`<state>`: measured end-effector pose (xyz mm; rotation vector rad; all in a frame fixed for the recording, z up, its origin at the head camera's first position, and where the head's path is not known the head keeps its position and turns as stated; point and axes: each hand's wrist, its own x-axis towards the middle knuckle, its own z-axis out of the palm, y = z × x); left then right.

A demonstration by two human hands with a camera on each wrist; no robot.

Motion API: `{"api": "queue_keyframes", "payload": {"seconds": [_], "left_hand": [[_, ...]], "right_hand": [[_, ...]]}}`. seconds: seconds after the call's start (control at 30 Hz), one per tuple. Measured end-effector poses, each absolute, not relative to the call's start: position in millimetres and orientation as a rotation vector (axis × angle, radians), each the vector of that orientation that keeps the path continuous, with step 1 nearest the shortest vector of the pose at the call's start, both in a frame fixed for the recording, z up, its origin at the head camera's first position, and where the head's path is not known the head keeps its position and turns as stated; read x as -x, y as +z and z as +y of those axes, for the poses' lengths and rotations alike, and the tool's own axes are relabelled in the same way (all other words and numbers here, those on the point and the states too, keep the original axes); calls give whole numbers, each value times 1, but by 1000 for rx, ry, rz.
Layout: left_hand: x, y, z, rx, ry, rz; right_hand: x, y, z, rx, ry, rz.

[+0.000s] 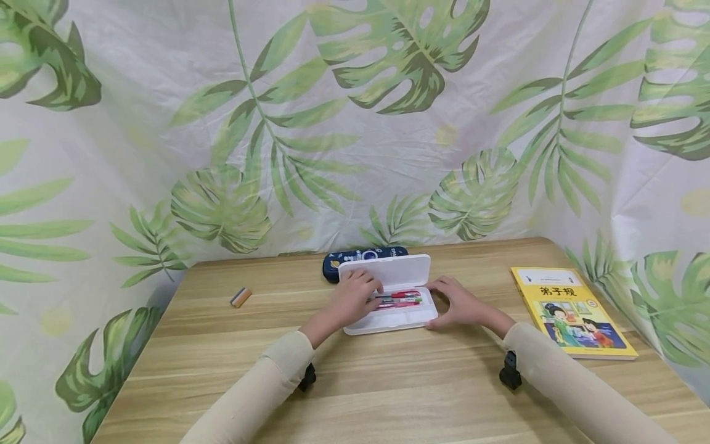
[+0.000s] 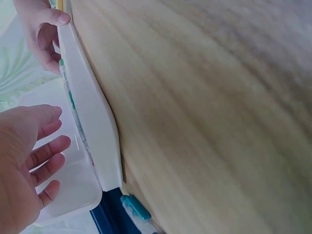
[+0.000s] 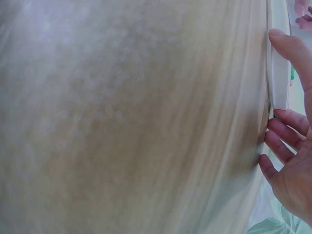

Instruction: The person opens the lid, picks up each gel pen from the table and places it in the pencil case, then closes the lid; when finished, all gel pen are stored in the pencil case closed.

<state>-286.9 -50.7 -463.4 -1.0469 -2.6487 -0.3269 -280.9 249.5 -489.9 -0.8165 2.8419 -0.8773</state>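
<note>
A white pencil case [image 1: 388,325] lies on the table with its lid [image 1: 407,271] raised. Several pens [image 1: 400,301], some red or pink, rest inside it. My left hand [image 1: 355,299] is over the left part of the case, covering some of its contents. In the left wrist view its loosely bent fingers [image 2: 53,148] have nothing between them, in front of the lid's inner side. At the right end of the case, my right hand [image 1: 457,302] holds it, thumb at the near corner and fingers toward the far corner.
Behind the lid sits a navy zip case [image 1: 333,262] with space pictures. An orange, white and blue eraser [image 1: 241,297] lies to the left. On the right is a yellow book [image 1: 574,314]. A teal-capped object [image 2: 136,207] shows near the navy case.
</note>
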Motion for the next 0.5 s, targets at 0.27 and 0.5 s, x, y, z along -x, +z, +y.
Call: {"api": "queue_keyframes", "payload": {"seconds": [0.27,0.5], "left_hand": [[282,-456,-59,1066,-302,-2587],[276,-453,-75,1057,-333,-2589]], "right_hand": [[281,-490,250,841,-867,2848],[281,-487,249,794,-892,2819]]}}
